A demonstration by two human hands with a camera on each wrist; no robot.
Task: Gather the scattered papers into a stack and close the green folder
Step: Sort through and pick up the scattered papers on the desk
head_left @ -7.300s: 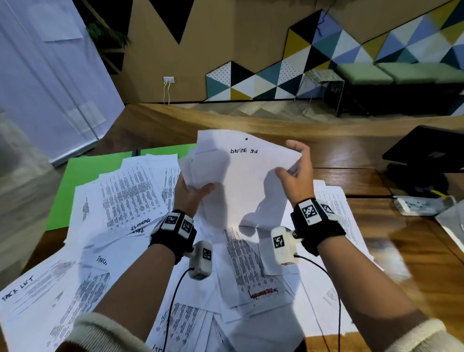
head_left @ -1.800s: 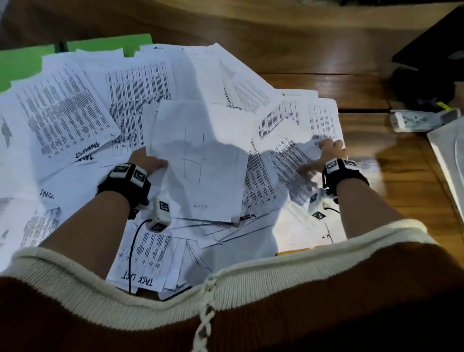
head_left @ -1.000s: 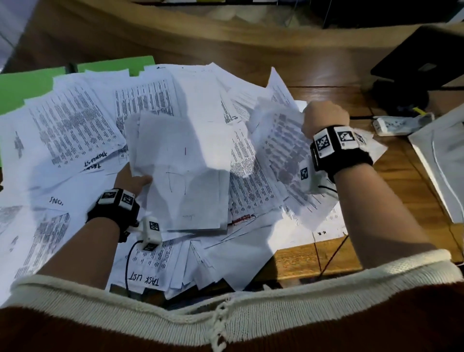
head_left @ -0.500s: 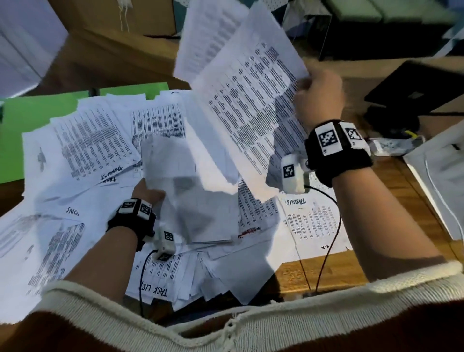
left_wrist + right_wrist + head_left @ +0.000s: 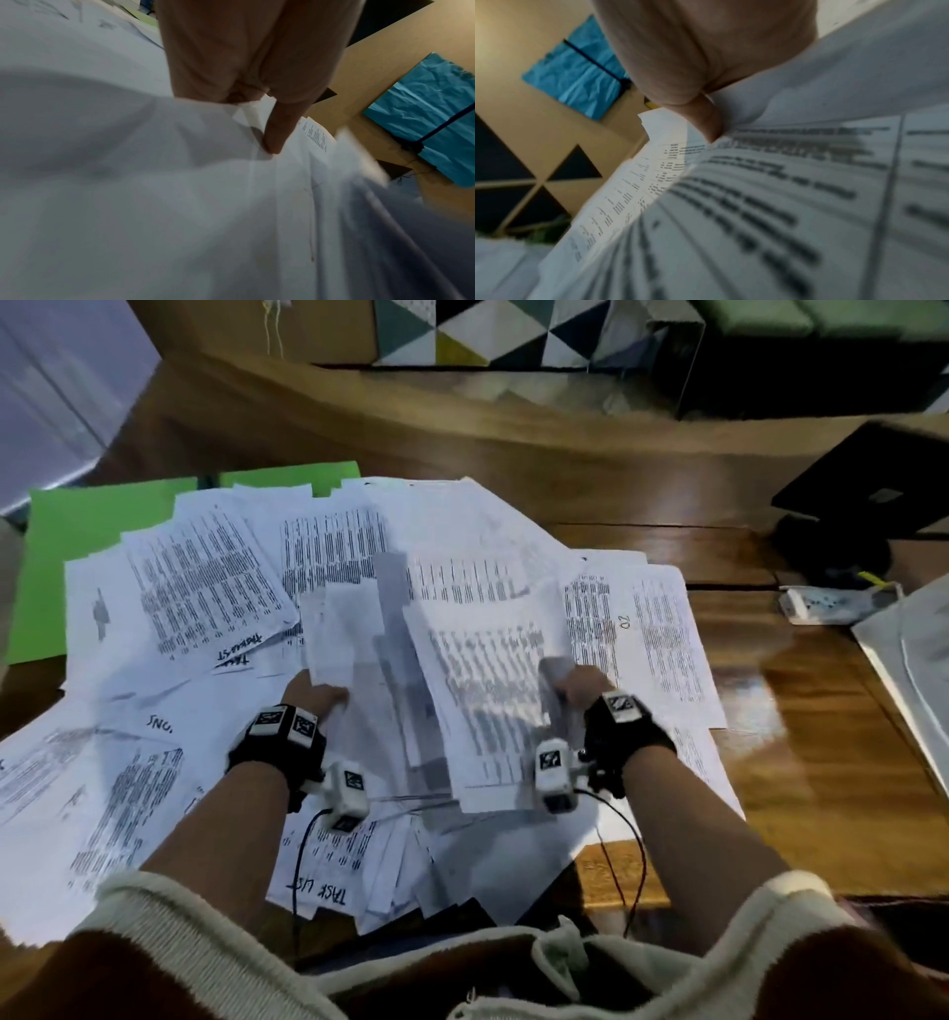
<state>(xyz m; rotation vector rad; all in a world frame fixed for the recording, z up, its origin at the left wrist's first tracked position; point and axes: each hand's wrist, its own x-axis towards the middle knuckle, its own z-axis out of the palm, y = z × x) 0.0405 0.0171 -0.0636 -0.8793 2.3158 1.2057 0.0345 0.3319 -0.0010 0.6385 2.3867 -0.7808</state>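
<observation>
Early in the gathering: left hand (image 5: 314,698) gripping the near edge of a small blank-faced bundle (image 5: 359,680), thumb curled over the top sheet, right hand (image 5: 580,683) pinching a printed sheaf (image 5: 488,690) just beside it, the two batches touching but not yet squared into one stack. Most loose papers (image 5: 205,588) fanned across the wooden bench (image 5: 821,762), well spread to left, right and near edge. Green folder (image 5: 92,541) lying open at far left, half buried under sheets; clearing, loading and closing it all left to do.
</observation>
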